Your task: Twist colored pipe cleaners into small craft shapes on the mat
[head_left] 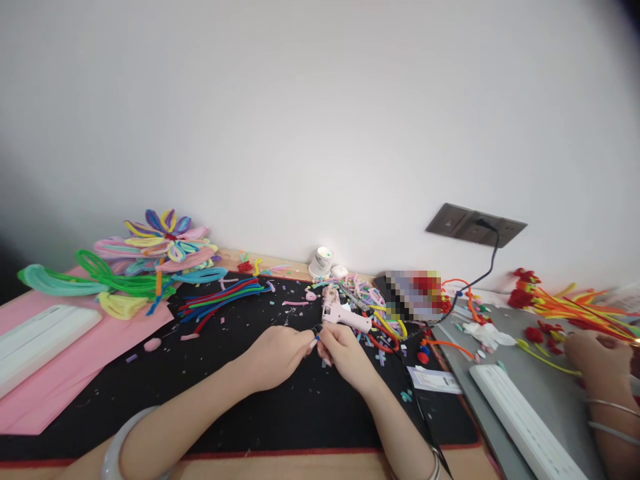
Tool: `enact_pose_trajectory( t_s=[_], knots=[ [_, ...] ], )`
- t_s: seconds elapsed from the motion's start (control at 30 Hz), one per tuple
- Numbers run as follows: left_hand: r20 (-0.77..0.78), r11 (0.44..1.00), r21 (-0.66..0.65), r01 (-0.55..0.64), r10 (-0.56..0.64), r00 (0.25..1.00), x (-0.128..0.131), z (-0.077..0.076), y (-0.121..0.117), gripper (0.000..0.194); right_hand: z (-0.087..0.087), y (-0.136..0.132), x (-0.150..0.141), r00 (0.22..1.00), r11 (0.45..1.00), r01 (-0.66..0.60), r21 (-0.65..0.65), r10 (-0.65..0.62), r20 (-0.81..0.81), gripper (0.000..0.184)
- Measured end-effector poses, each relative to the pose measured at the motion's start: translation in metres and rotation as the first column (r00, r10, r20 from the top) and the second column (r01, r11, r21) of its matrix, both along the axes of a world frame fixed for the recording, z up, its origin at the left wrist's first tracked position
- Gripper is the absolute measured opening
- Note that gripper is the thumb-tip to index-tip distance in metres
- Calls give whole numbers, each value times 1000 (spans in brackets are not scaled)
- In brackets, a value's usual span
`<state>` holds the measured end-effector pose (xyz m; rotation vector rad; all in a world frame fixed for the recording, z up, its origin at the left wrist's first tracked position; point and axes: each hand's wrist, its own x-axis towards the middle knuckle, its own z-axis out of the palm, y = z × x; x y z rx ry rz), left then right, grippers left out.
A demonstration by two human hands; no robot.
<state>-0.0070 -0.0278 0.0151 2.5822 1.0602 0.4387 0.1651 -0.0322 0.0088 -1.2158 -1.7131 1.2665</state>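
Note:
Above the middle of a black mat [280,413], my left hand [283,355] and my right hand [345,352] meet with their fingertips pinched together. Between them shows a small dark blue piece of pipe cleaner [317,336], mostly hidden by the fingers. Just beyond my right hand lies a pale pink glue gun [347,315]. A bundle of blue, red and green pipe cleaners [220,301] rests on the mat to the left of my hands. Colourful pipe cleaner scraps [360,292] are scattered around the glue gun.
Pipe cleaner flowers [167,247] lie on pink paper [75,360] beside a white box [45,340] at left. A paper cup [321,262] stands by the wall. A black cord [493,267] runs from the socket. At right, another person's hand [603,360] is near orange pipe cleaners [575,307].

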Motion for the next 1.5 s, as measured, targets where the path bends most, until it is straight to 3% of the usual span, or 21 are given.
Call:
enact_pose_trajectory(
  t_s=[0.17, 0.3, 0.37, 0.47, 0.53, 0.6, 0.67, 0.77, 0.83, 0.9, 1.0, 1.03, 1.1, 1.17, 1.23, 1.3, 1.5],
  knots=[
    [264, 959, -277, 54, 22, 964, 1, 2, -1, 29, 4, 0, 1, 998, 997, -25, 74, 21, 55, 36],
    [489, 851, -494, 177, 104, 866, 5, -1, 0, 32, 3, -1, 0, 994, 986, -14, 168, -4, 111, 34],
    [580, 746, -604, 279, 173, 796, 8, -5, 0, 33, 3, -3, 0, 987, 968, 8, 251, -49, 154, 32],
    [663, 514, -721, 464, 319, 677, 10, -8, 0, 30, 6, -6, -1, 974, 922, 14, 388, -101, 205, 31],
    [687, 377, -727, 574, 405, 604, 11, -8, -1, 27, 9, -9, -2, 969, 886, 3, 465, -116, 216, 30],
    [703, 290, -699, 654, 445, 554, 10, -6, -2, 25, 12, -11, -3, 967, 846, 0, 533, -137, 217, 29],
    [714, 246, -677, 694, 449, 537, 8, -4, -2, 25, 13, -12, -3, 963, 810, -3, 586, -155, 220, 27],
    [706, 248, -694, 676, 423, 568, 7, -3, -2, 26, 13, -12, -2, 961, 784, -40, 620, -141, 240, 26],
    [676, 307, -735, 604, 405, 616, 6, -3, -1, 28, 14, -10, 1, 955, 779, -29, 626, -162, 247, 27],
    [638, 396, -768, 503, 402, 657, 6, -3, 2, 30, 17, -5, 10, 931, 771, 60, 634, -273, 243, 24],
    [614, 478, -777, 409, 431, 661, 6, -3, 6, 31, 25, 7, 37, 804, 697, 296, 652, -551, 223, 15],
    [614, 489, -776, 397, 444, 653, 6, -3, 7, 31, 27, 11, 50, 750, 662, 379, 646, -629, 205, 14],
    [614, 500, -777, 383, 465, 638, 6, -4, 10, 32, 30, 21, 75, 663, 650, 454, 609, -703, 256, 13],
    [614, 511, -776, 370, 477, 629, 6, -5, 11, 32, 31, 29, 97, 590, 719, 443, 535, -683, 430, 10],
    [624, 533, -765, 362, 473, 623, 6, -7, 12, 32, 30, 33, 110, 555, 821, 360, 443, -570, 606, 10],
    [649, 549, -744, 379, 464, 603, 5, -9, 12, 30, 27, 36, 115, 527, 887, 280, 368, -463, 713, 16],
    [667, 507, -743, 437, 496, 556, 4, -11, 12, 30, 17, 43, 111, 362, 939, 169, 299, -341, 867, 32]
  ],
)
